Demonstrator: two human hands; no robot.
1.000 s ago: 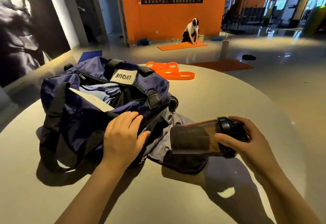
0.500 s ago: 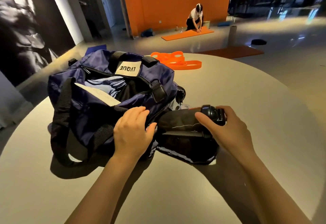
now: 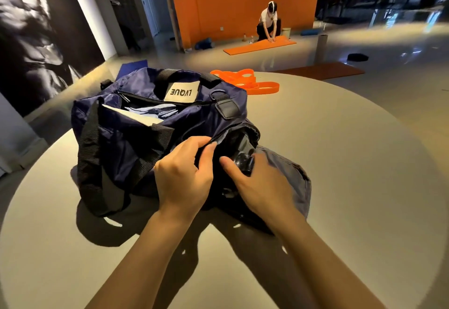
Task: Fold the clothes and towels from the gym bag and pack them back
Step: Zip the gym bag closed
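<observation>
Head view | right hand (image 3: 263,187) is now pushing the dark bottle (image 3: 243,155) into the end pocket, fingers curled on it | left hand (image 3: 184,175) is pinching the pocket edge open | gym bag (image 3: 136,124) is sitting on the counter (image 3: 340,163) at 11 o'clock, folded clothes (image 3: 150,111) showing inside | packing is nearing completion

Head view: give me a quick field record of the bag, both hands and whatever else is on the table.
bag: navy gym bag on round table, main zip open, pale folded cloth inside
left hand: pinches the bag's end-pocket edge
right hand: pushes a dark bottle into that pocket
grey garment: under the right hand
also on table: orange bands behind the bag
</observation>
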